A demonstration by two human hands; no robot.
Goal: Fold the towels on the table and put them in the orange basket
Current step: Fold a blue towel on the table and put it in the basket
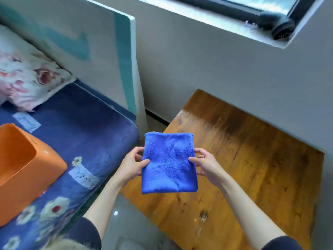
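A folded blue towel (168,163) is held up in the air, nearest the camera, above the near left corner of the wooden table (252,159) and the gap beside it. Its left edge is pinched by the left hand (131,164), thumb on top and fingers curled beneath; its right edge is pinched in the same way by the right hand (203,165). The towel is seen as a neat rectangle, flat and taut between the two grips, so the folding of this piece is judged to be finished and the carrying step to be in hand. No other towel is seen on the table. To the left, well apart from the towel, the orange basket (27,168) is set on a bed with a blue flowered cover (86,134), its opening tilted toward the person. The next move is judged to call for a swing leftward and a lowering into that opening, with the fold kept from slipping loose. Farther off, a flowered pillow (27,74), a headboard (100,51) and a window ledge (234,24) are seen.
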